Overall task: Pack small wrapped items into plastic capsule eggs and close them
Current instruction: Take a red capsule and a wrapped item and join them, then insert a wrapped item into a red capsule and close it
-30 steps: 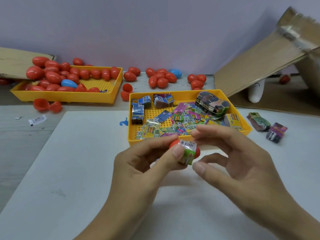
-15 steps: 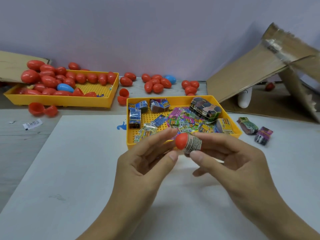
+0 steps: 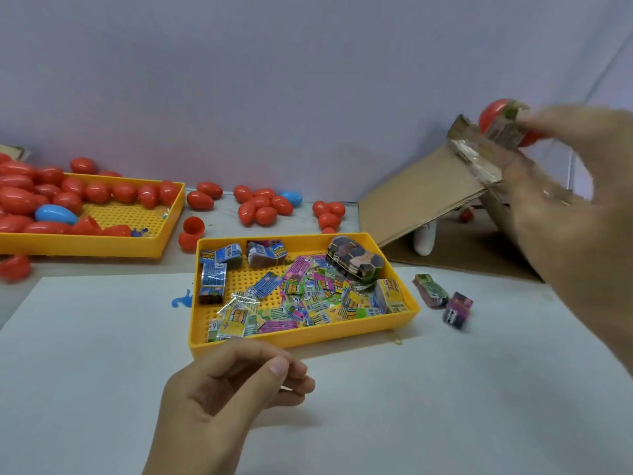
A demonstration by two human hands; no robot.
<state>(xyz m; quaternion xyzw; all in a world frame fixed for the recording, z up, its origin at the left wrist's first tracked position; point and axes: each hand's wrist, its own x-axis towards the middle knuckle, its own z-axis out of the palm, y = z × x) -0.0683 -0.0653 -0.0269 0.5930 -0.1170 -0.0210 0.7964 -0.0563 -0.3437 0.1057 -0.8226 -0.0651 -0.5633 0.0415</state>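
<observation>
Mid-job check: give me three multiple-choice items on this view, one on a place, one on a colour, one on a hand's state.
1. Where is the right hand?
A. Raised over the cardboard flap
B. In the near tray
C. Flat on the table

2. What colour is the egg it holds?
A. Blue
B. Red
C. Yellow

3. What does the left hand hold?
A. A wrapped item
B. An egg half
C. Nothing

Answers:
1. A, it is blurred, up at the flap's top edge.
2. B, red shows either side of the wrapped item.
3. C, its fingers are loosely curled with nothing between them.
</observation>
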